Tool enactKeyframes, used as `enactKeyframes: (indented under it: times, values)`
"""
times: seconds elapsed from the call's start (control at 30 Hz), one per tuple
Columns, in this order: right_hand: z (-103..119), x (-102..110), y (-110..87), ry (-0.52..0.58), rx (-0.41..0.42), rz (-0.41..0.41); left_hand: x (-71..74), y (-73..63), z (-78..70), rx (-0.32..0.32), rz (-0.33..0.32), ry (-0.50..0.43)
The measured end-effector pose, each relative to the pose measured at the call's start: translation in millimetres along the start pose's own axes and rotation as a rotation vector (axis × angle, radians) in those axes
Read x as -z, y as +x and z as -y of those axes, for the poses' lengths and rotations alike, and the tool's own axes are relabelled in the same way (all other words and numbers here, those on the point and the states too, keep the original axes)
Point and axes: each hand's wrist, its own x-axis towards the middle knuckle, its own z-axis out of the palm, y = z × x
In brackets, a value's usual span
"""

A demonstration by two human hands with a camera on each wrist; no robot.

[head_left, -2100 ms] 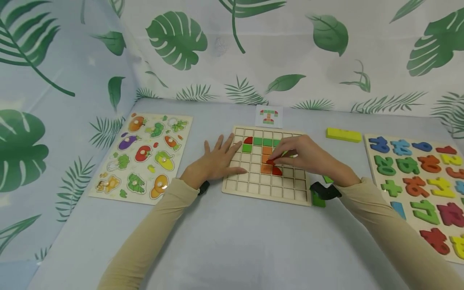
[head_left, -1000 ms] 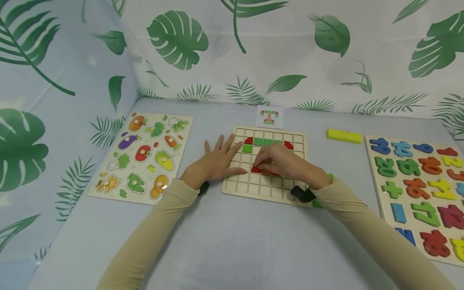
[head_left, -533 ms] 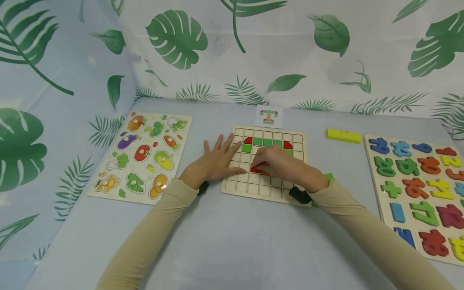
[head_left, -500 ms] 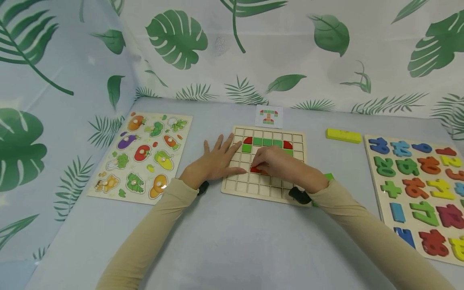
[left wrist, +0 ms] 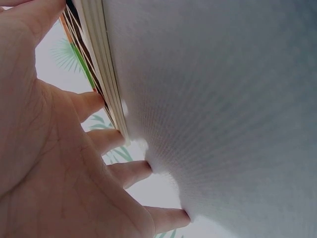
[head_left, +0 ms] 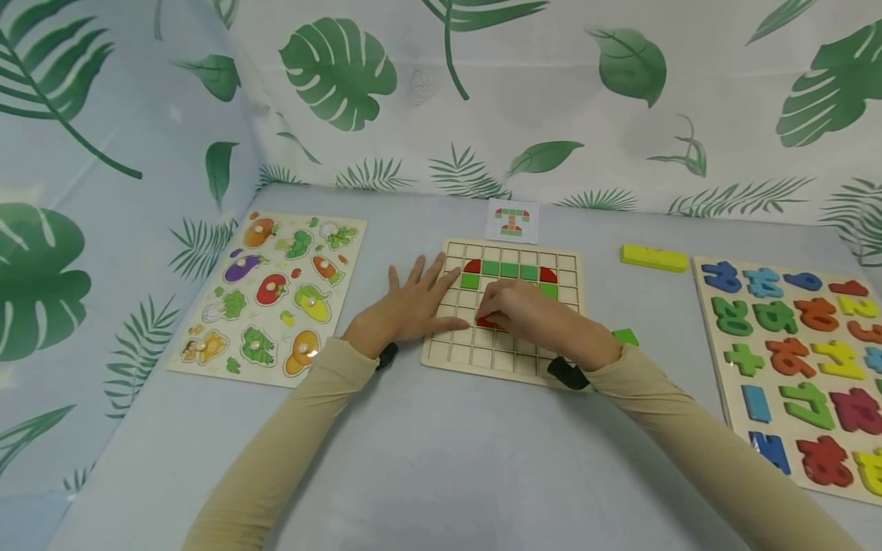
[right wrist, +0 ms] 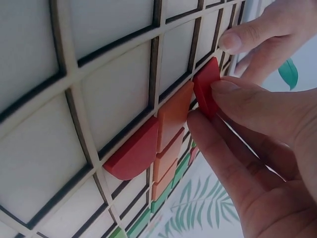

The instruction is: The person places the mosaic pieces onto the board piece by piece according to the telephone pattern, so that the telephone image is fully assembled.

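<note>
My right hand (head_left: pixel 534 312) pinches a red quarter-round tile (right wrist: pixel 205 88) between thumb and fingers, low over the wooden grid board (head_left: pixel 510 372). The tile is tilted at a cell beside an orange tile (right wrist: pixel 174 116); on that tile's other side sits another red quarter-round tile (right wrist: pixel 132 151). Across the board's far part runs a row of green tiles (head_left: pixel 509 270) with red rounded ends, and a green square tile (head_left: pixel 470 282) sits below its left end. My left hand (head_left: pixel 403 312) lies with fingers spread at the board's left edge, thumb over the grid, holding nothing.
Behind the board lies a card (head_left: pixel 512 222) with a T-shaped pattern. A vegetable puzzle board (head_left: pixel 237 370) is at left, a number puzzle board (head_left: pixel 720 360) at right. A yellow block (head_left: pixel 653 258) and a loose green tile (head_left: pixel 625 337) lie right of the grid.
My right hand has moved left across the board, carrying the red tile from over the orange column to the cell left of it. In the last half second it shifts little. My left hand stays still.
</note>
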Motion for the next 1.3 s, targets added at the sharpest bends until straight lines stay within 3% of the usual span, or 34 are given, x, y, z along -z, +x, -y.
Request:
enactKeyframes:
  times: [0.67, 0.83, 1.03, 1.3]
  values:
    - [0.8, -1.0, -2.3, -0.007, 0.048, -0.027, 1.2, 0.4, -1.4, 0.005, 0.009, 0.009]
    - [-1.5, 0.0, -6.7, 0.038, 0.042, -0.028, 0.0, 0.5, -1.2, 0.006, 0.004, 0.007]
    - [-10.1, 17.5, -24.0, 0.187, -0.021, -0.018, -1.4, 1.1, -1.2, 0.006, 0.002, 0.007]
    - [-29.2, 53.2, -61.5, 0.152, -0.135, -0.043, 0.0, -0.8, -2.9, 0.0, -0.014, 0.008]
